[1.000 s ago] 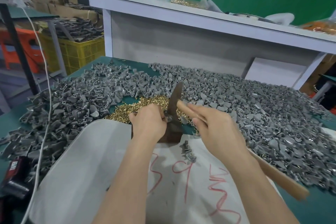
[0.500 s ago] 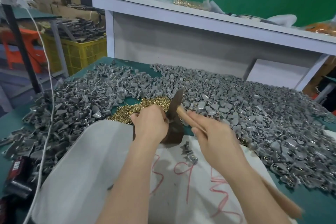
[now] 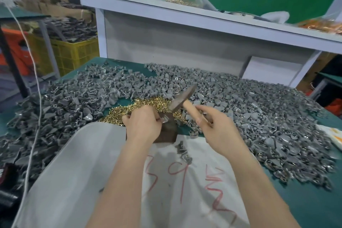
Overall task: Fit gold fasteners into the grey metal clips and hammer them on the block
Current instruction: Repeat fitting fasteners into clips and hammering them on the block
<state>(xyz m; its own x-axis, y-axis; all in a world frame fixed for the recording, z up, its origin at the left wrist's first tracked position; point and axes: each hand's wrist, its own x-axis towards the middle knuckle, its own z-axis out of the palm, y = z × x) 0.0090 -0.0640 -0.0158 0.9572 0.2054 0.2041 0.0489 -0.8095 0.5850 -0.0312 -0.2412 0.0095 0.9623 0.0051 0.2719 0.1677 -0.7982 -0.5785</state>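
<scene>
My left hand [image 3: 143, 125] pinches a grey metal clip [image 3: 164, 120] on top of the dark block [image 3: 167, 131] at the middle of the bench. My right hand [image 3: 220, 130] grips the wooden handle of a hammer [image 3: 182, 98], whose dark head hangs tilted just above the block and the clip. A heap of gold fasteners [image 3: 140, 106] lies behind my left hand. Grey clips [image 3: 259, 109] cover the green bench all around. A few finished clips [image 3: 182, 151] lie on the white sack in front of the block.
A white sack [image 3: 77, 163] with red writing spreads over the near bench. A white cord [image 3: 35, 98] hangs at the left. A yellow crate [image 3: 74, 53] stands beyond the left edge. A white shelf [image 3: 185, 13] with bags of fasteners runs across the back.
The hammer head has lifted slightly and tilted over the block. My left hand stays on the clip at the block.
</scene>
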